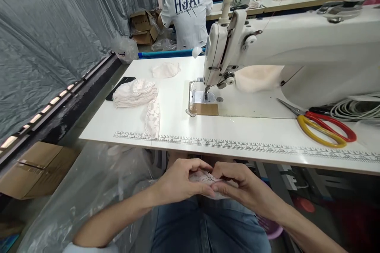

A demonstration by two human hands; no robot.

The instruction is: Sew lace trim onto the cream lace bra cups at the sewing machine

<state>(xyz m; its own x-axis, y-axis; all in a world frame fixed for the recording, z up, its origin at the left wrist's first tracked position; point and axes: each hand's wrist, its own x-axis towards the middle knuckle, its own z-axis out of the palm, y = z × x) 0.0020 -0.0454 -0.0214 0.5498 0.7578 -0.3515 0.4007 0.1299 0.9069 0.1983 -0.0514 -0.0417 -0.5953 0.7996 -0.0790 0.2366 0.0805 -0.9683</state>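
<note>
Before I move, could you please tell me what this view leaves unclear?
Head view: held lace fabric's full shape, hidden by left hand and right hand.
Head view: black item's outline, partly under stacked pieces.
Head view: sewing machine's right end, cut off by the edge.

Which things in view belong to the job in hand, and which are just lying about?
Job:
- lace-edged cloth, held by left hand and right hand
- likely cloth pile, sewing machine, scissors (idle)

Lying about, apparently:
- left cardboard box
- plastic sheeting
- cable coil
</note>
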